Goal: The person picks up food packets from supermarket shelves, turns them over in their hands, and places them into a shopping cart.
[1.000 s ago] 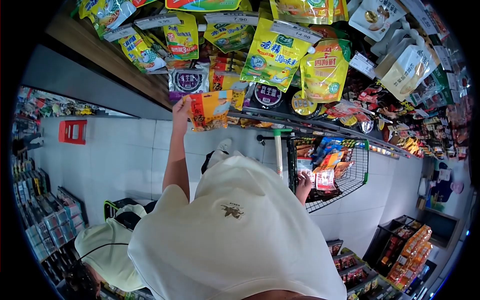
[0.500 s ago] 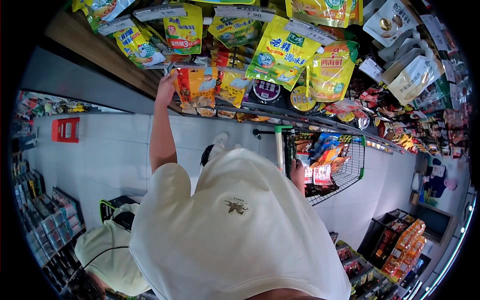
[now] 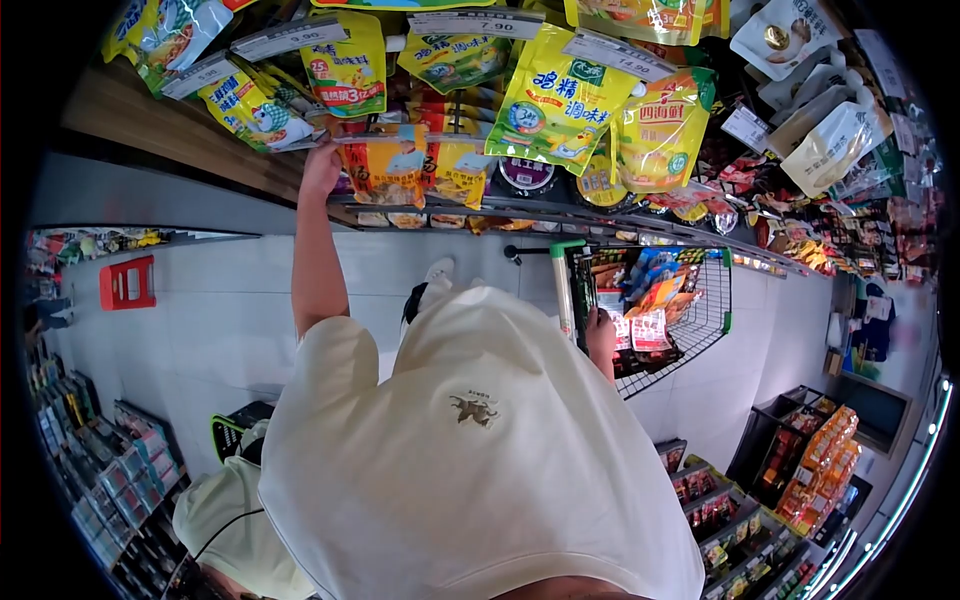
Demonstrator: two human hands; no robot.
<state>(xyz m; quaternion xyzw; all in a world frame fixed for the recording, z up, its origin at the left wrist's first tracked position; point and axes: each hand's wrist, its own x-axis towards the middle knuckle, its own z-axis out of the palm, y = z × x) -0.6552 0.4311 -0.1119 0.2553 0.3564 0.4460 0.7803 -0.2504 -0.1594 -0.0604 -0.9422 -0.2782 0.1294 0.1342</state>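
Observation:
My left hand [image 3: 320, 170] is raised to the shelf at the upper left, fingers closed at the left edge of an orange soup packet [image 3: 383, 170] that hangs there; its fingertips are partly hidden. Beside that packet hangs a similar yellow-orange packet [image 3: 458, 172]. Larger yellow seasoning pouches [image 3: 553, 98] hang above and to the right. Lower down, my right hand [image 3: 601, 342] is closed on the dark near end of a shopping cart [image 3: 727, 290], close to its handle. Several colourful packets [image 3: 655, 295] lie in the cart.
Price tags [image 3: 478, 23] stick out along the shelf front. A red stool [image 3: 127, 283] stands on the floor at left. Behind me at lower left is another person in a light shirt [image 3: 235, 520], beside a green-edged dark basket or cart [image 3: 232, 430]. Stocked racks [image 3: 715, 510] stand at lower right.
The view has shifted slightly, so the upper-left shelf goods appear further left. My left hand stays at the orange packet's edge, and my right hand stays on the cart.

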